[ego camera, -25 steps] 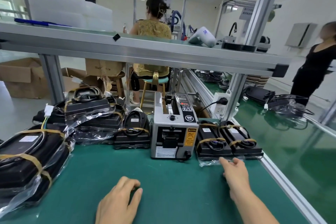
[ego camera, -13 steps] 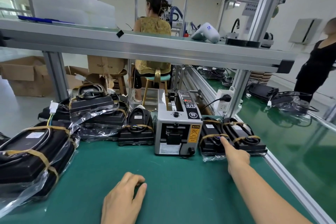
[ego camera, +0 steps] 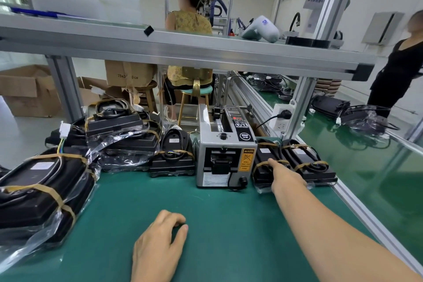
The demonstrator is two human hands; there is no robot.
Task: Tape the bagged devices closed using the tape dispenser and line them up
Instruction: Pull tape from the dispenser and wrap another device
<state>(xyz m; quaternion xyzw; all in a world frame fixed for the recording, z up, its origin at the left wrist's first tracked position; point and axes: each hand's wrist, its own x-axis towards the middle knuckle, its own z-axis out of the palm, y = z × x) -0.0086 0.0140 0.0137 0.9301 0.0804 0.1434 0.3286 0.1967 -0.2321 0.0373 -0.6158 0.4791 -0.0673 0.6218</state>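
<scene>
A grey tape dispenser (ego camera: 225,151) stands at the back middle of the green mat (ego camera: 224,224). Right of it lie two black bagged devices side by side, the nearer one (ego camera: 263,155) and the outer one (ego camera: 307,159), both strapped with brown tape. My right hand (ego camera: 286,178) reaches over the nearer one, its fingers stretched out and touching the tape band on top. My left hand (ego camera: 158,242) rests on the mat in front, fingers loosely curled, holding nothing. Another device (ego camera: 172,160) sits left of the dispenser, and a heap of bagged devices (ego camera: 123,135) lies further left.
A large taped bagged stack (ego camera: 39,190) fills the left front. An aluminium shelf (ego camera: 206,52) spans overhead, with its post (ego camera: 299,107) and a power socket (ego camera: 281,119) behind the two devices. The table's rail (ego camera: 357,204) runs along the right. One person sits behind, another stands at right.
My right hand has moved forward from the mat's edge onto the nearer bagged device beside the dispenser. My left hand has stayed on the mat.
</scene>
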